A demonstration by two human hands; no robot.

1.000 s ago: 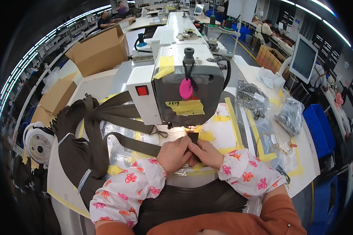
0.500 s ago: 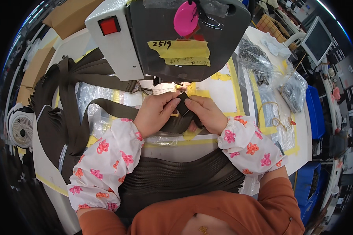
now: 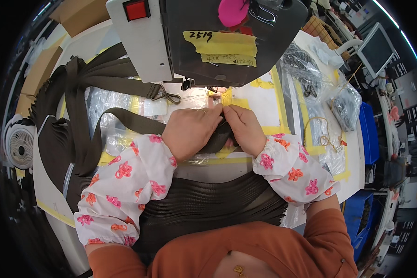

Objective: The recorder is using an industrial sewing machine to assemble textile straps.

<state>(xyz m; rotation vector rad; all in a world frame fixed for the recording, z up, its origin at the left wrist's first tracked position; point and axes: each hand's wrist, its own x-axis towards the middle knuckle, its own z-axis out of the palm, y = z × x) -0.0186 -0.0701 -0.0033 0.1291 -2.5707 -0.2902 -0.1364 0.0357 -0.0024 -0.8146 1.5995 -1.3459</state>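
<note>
Below the sewing machine head (image 3: 208,51), my left hand (image 3: 189,132) and my right hand (image 3: 246,130) meet fingertip to fingertip. Both are closed on a dark olive webbing strap (image 3: 217,140), which sags in a fold between them. My fingers hide the pinched end. From my left hand the strap (image 3: 129,120) loops away to the left. A metal snap hook (image 3: 169,96), fixed to another strap end, lies just beyond my left hand. The machine's lit needle area (image 3: 213,92) is right past my fingertips.
More straps (image 3: 74,111) are heaped at the left, beside a small white fan (image 3: 21,148). A stack of dark webbing (image 3: 213,201) lies across my lap. Plastic bags (image 3: 345,106) with metal parts, a cord (image 3: 322,134) and blue bins (image 3: 368,134) are at the right.
My left hand has rolled over, its back now covering the dark strap end that showed between my fingers. Both hands remain close together. The whole view has shifted slightly.
</note>
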